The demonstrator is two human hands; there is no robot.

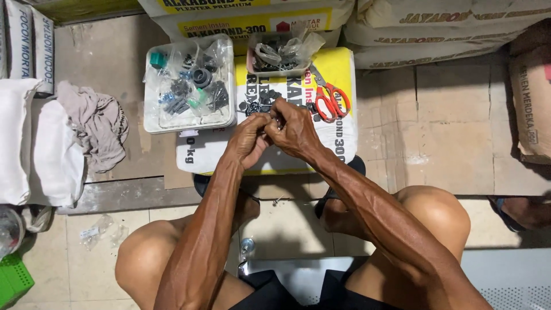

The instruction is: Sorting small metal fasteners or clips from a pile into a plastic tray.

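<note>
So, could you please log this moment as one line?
left hand + right hand: pinching small dark part together | over sack | scissors beside

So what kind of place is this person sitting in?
Probably a building-supply shop or its storeroom. Sacks of cement and mortar are stacked along the wall, a white tray holds small bagged hardware parts, and both hands work over another sack used as a bench.

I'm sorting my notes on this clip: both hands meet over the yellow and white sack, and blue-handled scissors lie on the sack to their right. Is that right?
Not quite. The scissors have red-orange handles, not blue, as the head view shows. The rest holds: the left hand and right hand meet over the yellow and white sack, with the scissors lying on it to their right.
</note>
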